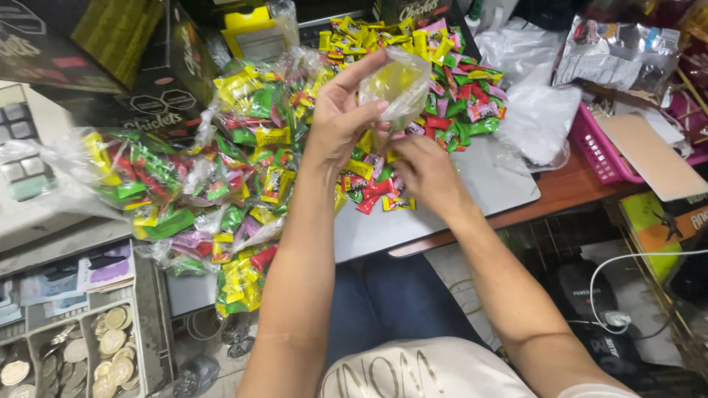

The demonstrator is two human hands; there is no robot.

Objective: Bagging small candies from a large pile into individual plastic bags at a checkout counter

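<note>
I see bare grey board free right of the loose candies; filled candy bags (piled thick) crowd my left.

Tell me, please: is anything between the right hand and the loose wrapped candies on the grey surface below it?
Nothing visible is. The right hand rests directly over the small wrapped candies, while the left hand holds a small clear plastic bag open just above.

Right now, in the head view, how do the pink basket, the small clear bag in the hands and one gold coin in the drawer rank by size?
1. pink basket, partly covered
2. small clear bag, nearer the camera, so unsure against the basket
3. gold coin, plainly smallest
</note>
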